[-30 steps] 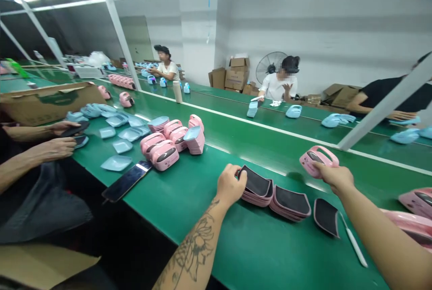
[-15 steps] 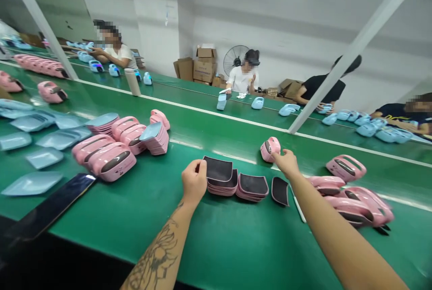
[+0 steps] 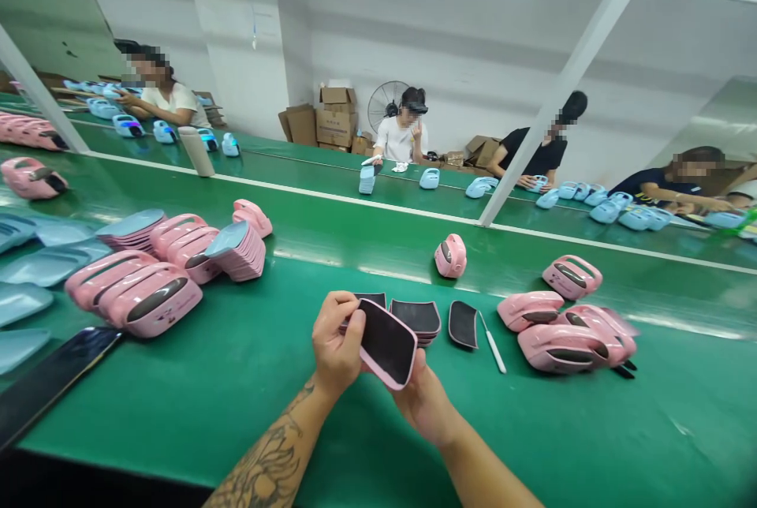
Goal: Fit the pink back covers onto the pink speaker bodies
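Observation:
A curved pink panel with a black inner face (image 3: 389,342) is held tilted in front of me. My left hand (image 3: 337,341) pinches its upper left side, thumb on the black face. At its lower right corner, my right hand (image 3: 424,397) grips the edge, with most of those fingers hidden behind it. Just beyond lie stacked panels of the same kind (image 3: 416,319), partly covered by the held one. A single panel (image 3: 462,324) rests to their right, beside a white-handled tool (image 3: 494,349). One small pink housing (image 3: 451,256) stands farther back.
Pink handled housings sit in groups at left (image 3: 151,299) and right (image 3: 561,346). Blue panels (image 3: 27,303) and a long dark glossy strip (image 3: 59,382) lie at far left. Co-workers handle blue housings across the green bench (image 3: 236,429). A slanted white post (image 3: 532,145) rises beyond.
My left hand has raised the panel from its stack toward me. My right hand has come from beside the small pink housing to the panel. The view has turned rightward.

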### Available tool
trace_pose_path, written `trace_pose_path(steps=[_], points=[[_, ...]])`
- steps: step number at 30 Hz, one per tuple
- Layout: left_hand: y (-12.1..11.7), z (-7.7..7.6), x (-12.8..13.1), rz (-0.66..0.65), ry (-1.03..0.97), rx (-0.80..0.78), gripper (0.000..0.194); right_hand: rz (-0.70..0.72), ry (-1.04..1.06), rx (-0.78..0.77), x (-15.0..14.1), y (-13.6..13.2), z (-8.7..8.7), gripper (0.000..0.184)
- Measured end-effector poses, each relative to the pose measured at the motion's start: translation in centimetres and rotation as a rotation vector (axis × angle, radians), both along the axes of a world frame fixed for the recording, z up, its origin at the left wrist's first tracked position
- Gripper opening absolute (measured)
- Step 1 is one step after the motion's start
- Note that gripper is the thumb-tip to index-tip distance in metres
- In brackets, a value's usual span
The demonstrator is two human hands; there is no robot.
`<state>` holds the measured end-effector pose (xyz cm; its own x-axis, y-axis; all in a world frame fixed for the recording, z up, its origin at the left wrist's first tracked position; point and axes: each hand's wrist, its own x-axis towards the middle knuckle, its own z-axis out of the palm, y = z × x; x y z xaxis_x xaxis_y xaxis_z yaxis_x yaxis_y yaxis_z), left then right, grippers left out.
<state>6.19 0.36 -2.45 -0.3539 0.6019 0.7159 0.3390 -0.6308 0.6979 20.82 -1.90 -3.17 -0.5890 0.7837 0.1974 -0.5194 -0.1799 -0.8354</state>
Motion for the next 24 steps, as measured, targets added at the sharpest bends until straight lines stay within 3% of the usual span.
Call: trace_pose_path(steps=[4,7,9,13,17,21,24], points=[[-0.7,0.5,-0.3,0.09,0.29,-0.074,0.029,-0.04,0.146,-0.221,-0.1,0.7,1.3,0.056],[-0.9,1.4,-1.6,0.151,0.47,-0.222,0.036,0.041,0.219,-0.365,0.7,0.8,2.4,0.057],[0.4,2.6,-3.6,0.233,0.52,-0.302,0.036,0.141,0.22,-0.455,1.1,0.5,2.4,0.066],[7.0,6.3,-11.0,0.492,0.727,-0.504,0.034,0.339,0.213,-0.605,0.3,-0.8,0.7,0.08],[14.6,9.8,-19.4,0.768,1.081,-0.959,0.041,0.534,0.237,-0.655,-1.4,-1.9,-2.1,0.092],[19.0,10.8,-24.2,0.771,1.143,-1.138,0.046,0.7,0.258,-0.703,-1.5,-1.6,-4.0,0.104],[21.1,10.3,-25.8,0.661,1.202,-1.219,0.053,0.636,0.236,-0.692,-0.9,-1.1,-3.6,0.094]])
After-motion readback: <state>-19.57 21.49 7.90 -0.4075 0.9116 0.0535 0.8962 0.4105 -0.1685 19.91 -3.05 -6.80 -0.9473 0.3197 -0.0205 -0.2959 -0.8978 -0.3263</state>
